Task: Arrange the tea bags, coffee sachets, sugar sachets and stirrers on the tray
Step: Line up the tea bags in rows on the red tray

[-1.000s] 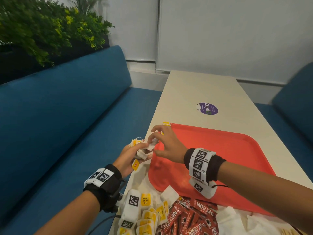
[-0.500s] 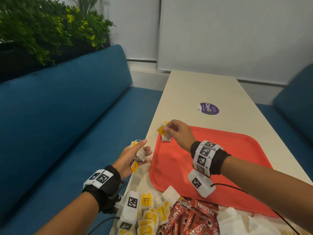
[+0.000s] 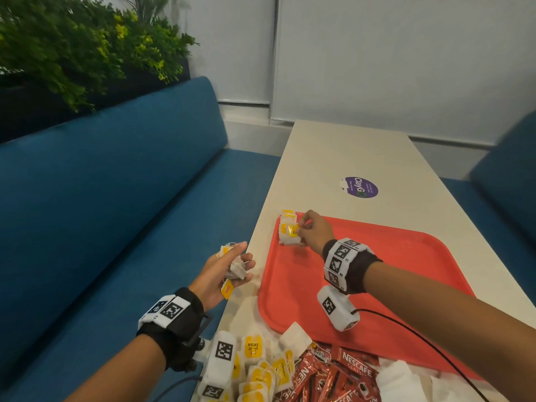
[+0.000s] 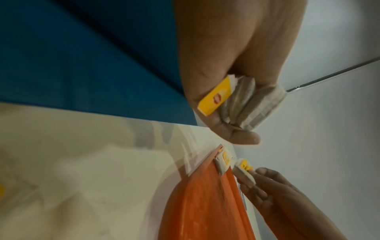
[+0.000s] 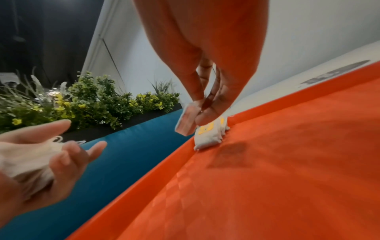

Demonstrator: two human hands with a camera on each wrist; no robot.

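A red tray [image 3: 377,274] lies on the pale table [image 3: 333,158]. In its far left corner lie white tea bags [image 3: 288,227] with yellow tags. My right hand [image 3: 301,232] is over that corner and pinches one tea bag [image 5: 186,121] between thumb and fingers, just above the tea bags lying there [image 5: 207,136]. My left hand [image 3: 232,265] hovers at the table's left edge, palm up, holding a bundle of tea bags [image 4: 244,104] with a yellow tag [image 4: 214,98] hanging out.
At the near table edge lie a heap of yellow-tagged tea bags [image 3: 261,369], red Nescafe sachets [image 3: 327,375] and white sachets [image 3: 406,384]. A purple sticker [image 3: 359,187] marks the table beyond the tray. Blue benches [image 3: 116,213] flank the table, with plants [image 3: 72,47] behind the left one.
My right hand took a tea bag from the left hand's bundle and carried it to the tray's far left corner. The left hand stayed at the table edge.
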